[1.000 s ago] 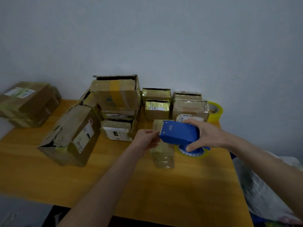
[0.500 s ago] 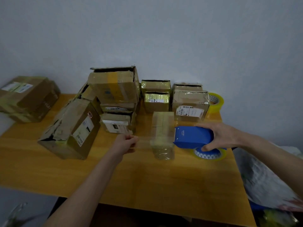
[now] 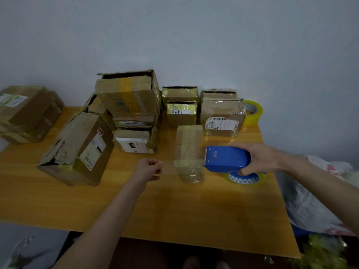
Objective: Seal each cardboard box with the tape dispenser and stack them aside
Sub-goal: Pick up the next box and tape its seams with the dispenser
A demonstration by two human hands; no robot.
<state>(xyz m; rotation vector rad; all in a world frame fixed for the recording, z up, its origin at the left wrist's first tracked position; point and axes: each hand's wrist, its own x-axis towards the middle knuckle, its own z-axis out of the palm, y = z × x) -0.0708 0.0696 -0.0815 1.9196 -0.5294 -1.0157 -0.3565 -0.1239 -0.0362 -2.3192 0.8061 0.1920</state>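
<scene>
Taking the near edge of the table [image 3: 174,206] as 6 o'clock, the small box [image 3: 189,144] stood upright just past the table's middle. The largest risk lay in the leaning pile [image 3: 134,121] at 11 o'clock, which would probably shift if a sealed box were stacked on it carelessly. The small box looked light and narrow, so a sideways pull on the tape could tip or drag it.

The right hand [image 3: 256,158] was wrapped around the blue tape dispenser [image 3: 226,159] at 3 o'clock of that box, thumb underneath. The left hand [image 3: 148,168], at 9 o'clock of it, pinched the free end of the tape strip [image 3: 169,167] with curled fingers. The strip ran taut across the box's front, though I could not tell whether it had stuck. If it went slack it might fold on itself or cling to the fingers.

The torn large box [image 3: 77,150] at 9 o'clock lay on its side, contents hidden. The pile's top box [image 3: 128,94] gaped, showing only darkness. Two smaller open boxes [image 3: 180,92] at 12 o'clock showed nothing either.
</scene>
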